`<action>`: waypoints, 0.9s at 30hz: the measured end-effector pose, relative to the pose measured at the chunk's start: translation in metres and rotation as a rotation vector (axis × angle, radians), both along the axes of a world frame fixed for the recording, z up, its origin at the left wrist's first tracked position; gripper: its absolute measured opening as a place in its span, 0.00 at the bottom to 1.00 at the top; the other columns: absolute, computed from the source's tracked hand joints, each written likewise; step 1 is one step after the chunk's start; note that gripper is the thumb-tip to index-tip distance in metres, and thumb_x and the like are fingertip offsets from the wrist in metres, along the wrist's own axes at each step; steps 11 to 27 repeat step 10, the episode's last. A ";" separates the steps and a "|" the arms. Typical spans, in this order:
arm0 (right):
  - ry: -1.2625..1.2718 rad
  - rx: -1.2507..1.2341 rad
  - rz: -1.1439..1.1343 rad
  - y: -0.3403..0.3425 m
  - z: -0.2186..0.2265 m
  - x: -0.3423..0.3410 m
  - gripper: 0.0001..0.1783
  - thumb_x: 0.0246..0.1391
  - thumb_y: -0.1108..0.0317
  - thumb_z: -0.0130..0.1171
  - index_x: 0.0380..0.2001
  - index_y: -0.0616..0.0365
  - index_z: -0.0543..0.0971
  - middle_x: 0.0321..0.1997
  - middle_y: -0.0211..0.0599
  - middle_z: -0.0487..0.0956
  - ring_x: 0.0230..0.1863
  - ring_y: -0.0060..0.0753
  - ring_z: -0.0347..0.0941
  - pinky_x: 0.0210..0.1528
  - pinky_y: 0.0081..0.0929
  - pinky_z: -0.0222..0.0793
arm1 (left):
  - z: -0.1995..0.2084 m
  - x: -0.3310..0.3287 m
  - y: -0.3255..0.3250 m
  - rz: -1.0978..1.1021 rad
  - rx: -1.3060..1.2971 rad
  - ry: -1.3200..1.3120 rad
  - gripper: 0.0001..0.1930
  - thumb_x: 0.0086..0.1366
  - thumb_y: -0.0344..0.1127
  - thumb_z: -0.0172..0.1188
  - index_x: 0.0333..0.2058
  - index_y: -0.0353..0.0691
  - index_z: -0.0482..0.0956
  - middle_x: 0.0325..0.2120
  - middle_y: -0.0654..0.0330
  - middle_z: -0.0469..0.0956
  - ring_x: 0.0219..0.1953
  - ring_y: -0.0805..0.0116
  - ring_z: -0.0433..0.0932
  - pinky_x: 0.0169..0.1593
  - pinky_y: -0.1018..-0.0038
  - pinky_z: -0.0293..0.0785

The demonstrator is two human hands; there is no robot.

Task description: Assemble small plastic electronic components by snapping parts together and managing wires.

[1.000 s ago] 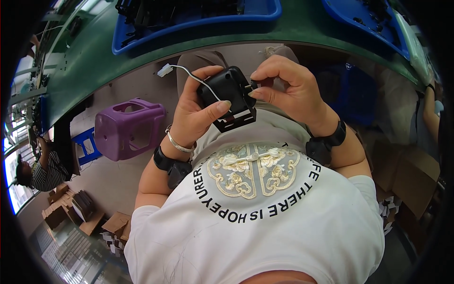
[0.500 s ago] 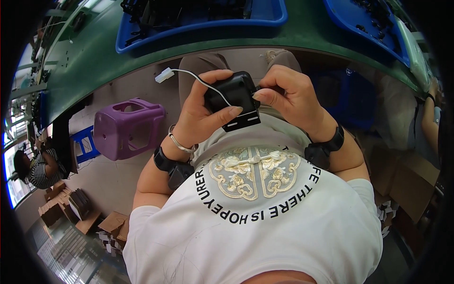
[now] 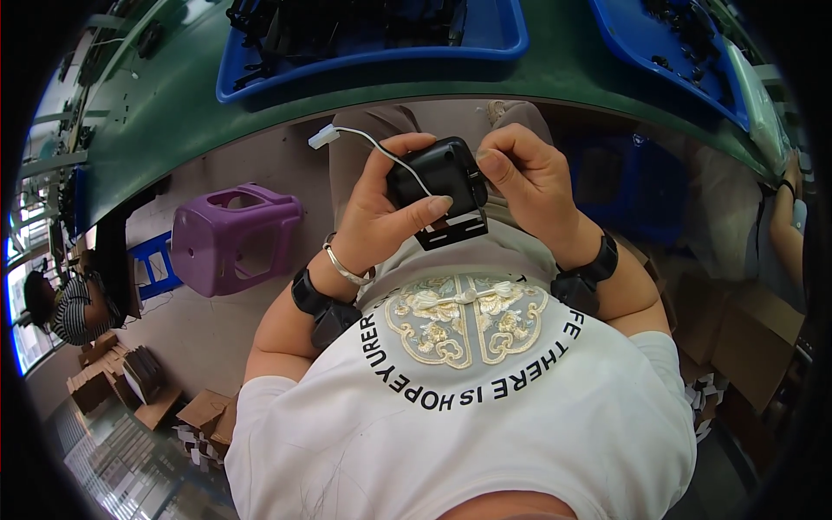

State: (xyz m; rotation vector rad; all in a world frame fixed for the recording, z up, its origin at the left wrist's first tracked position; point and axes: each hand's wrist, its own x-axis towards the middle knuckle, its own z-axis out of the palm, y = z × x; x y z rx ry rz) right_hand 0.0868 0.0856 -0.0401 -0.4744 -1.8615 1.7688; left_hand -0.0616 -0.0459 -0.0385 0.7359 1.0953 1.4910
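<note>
My left hand (image 3: 374,212) is wrapped round a black plastic housing (image 3: 444,178), thumb across its near face and fingers behind it. A black slotted bracket (image 3: 452,231) sticks out from the housing's lower side. From the housing a thin white cable (image 3: 381,147) curves up and left to a white connector plug (image 3: 324,136), which hangs free. Just right of the housing is my right hand (image 3: 530,178), fingers curled and thumb pressed to the index finger. Anything in that pinch is too small or hidden to make out.
Ahead on the green table (image 3: 182,130) stands a blue tray (image 3: 373,69) of black parts. Another blue tray (image 3: 641,69) lies at far right, beside another person's arm (image 3: 787,225). Left are a purple stool (image 3: 204,247) and cardboard boxes (image 3: 104,373); a carton (image 3: 754,338) stands right.
The housing and my left hand have shifted slightly right and down. My right hand's fingertips have come away from the small part on the housing's right side and curled further.
</note>
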 end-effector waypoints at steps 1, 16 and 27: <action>-0.040 -0.004 0.013 0.001 0.001 0.001 0.11 0.56 0.63 0.55 0.33 0.61 0.72 0.24 0.22 0.70 0.23 0.12 0.60 0.24 0.11 0.56 | -0.001 0.000 0.000 0.015 0.003 -0.026 0.29 0.55 0.30 0.64 0.53 0.39 0.59 0.42 0.57 0.70 0.39 0.75 0.74 0.38 0.80 0.76; -0.349 0.304 0.235 0.018 0.014 0.012 0.12 0.57 0.64 0.54 0.39 0.61 0.73 0.27 0.30 0.75 0.27 0.17 0.70 0.31 0.11 0.66 | -0.008 -0.006 -0.001 -0.018 0.109 0.305 0.29 0.56 0.30 0.63 0.54 0.39 0.59 0.44 0.58 0.70 0.45 0.72 0.72 0.46 0.78 0.73; -0.349 0.304 0.235 0.018 0.014 0.012 0.12 0.57 0.64 0.54 0.39 0.61 0.73 0.27 0.30 0.75 0.27 0.17 0.70 0.31 0.11 0.66 | -0.008 -0.006 -0.001 -0.018 0.109 0.305 0.29 0.56 0.30 0.63 0.54 0.39 0.59 0.44 0.58 0.70 0.45 0.72 0.72 0.46 0.78 0.73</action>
